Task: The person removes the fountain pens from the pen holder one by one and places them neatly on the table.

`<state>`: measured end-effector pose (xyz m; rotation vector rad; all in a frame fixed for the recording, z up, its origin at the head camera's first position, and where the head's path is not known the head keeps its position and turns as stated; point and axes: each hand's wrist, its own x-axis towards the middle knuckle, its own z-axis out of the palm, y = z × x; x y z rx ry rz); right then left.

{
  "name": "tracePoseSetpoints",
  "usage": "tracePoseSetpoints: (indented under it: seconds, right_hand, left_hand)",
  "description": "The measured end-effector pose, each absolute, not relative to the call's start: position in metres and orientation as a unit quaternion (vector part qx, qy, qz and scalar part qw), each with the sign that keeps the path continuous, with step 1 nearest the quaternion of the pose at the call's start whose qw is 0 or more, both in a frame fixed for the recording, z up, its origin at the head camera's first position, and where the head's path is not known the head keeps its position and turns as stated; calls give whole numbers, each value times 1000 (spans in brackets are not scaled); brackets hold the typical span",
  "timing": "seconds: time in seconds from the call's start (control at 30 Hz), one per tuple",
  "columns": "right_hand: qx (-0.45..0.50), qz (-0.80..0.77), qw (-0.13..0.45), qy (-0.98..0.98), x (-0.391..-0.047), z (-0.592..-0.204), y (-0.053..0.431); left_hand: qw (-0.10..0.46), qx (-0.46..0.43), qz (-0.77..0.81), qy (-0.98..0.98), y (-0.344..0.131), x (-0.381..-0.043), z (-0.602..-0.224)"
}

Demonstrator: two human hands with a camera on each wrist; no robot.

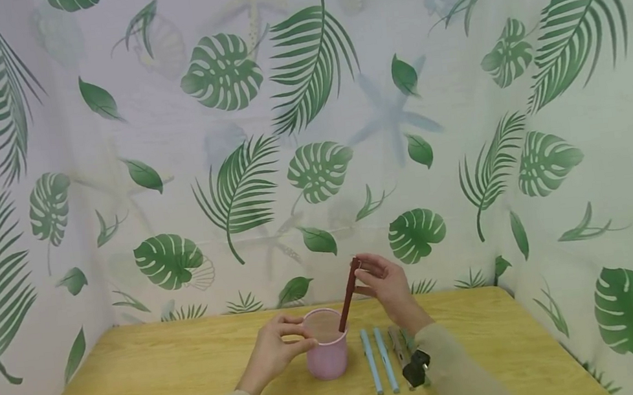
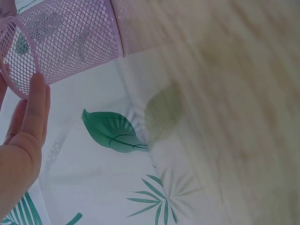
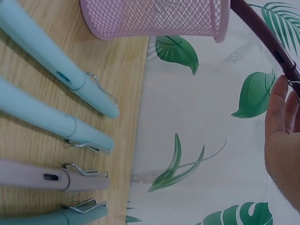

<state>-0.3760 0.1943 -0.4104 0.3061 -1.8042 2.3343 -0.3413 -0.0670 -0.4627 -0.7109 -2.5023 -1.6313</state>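
A pink mesh pen holder point(image 1: 327, 358) stands upright on the table. My left hand point(image 1: 278, 348) holds its rim from the left, thumb at the near side and fingers at the back; in the left wrist view the fingers point(image 2: 35, 108) lie along the mesh. My right hand point(image 1: 385, 284) pinches a dark red pen point(image 1: 348, 295) near its clip end. The pen slants, its lower end inside the holder's rim at the right. To the right of the holder lie two light blue pens point(image 1: 372, 362), a grey-brown pen point(image 3: 51, 176) and a teal-green pen point(image 3: 56, 216), side by side.
The wooden table point(image 1: 155, 379) runs back to a white curtain point(image 1: 271, 209) printed with green leaves, which also covers both sides. A dark wrist camera point(image 1: 417, 368) on the right sleeve overlaps the near ends of the pens.
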Motion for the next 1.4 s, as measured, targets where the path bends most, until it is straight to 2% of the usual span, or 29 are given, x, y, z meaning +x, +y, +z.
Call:
tracePoseSetpoints:
  seconds: [0.53,1.4]
  right_hand:
    - [70,771,64,-630,-371,-405,208]
    - [44,685,51,-725,-367,-432,233]
  left_hand:
    - [45,-240,-542,-804,-66,-344,-462]
    - [48,-241,-539,-806,-66,-343,-464]
